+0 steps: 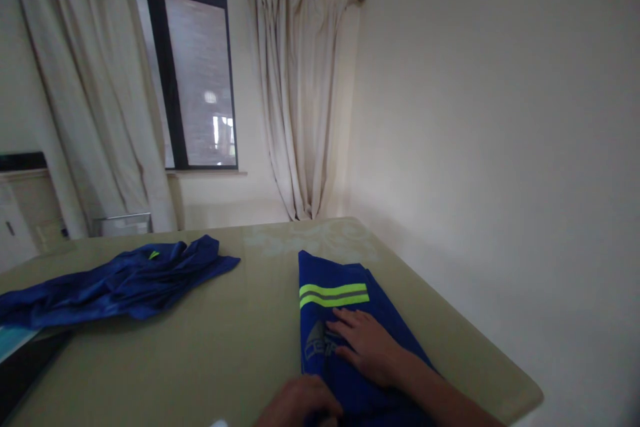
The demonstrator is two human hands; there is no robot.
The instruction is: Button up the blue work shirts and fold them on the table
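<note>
A folded blue garment [345,273] with a yellow-green and grey stripe and dark lettering lies on the greenish bed or table surface [225,347]. My right hand [367,343] rests palm down on it, fingers spread, just below the stripe. At the bottom edge of the view, my left hand [303,400] is at the garment's near left edge, its fingers curled and bent down against the cloth; whether they pinch the fabric is not clear. A second blue garment [135,280], crumpled, lies on the left.
A dark flat object [30,373] with a light-blue part is at the lower left. Beyond the surface are a window [200,80], beige curtains [295,80] and a metal-framed object [123,223]. A bare wall [475,147] borders the right side.
</note>
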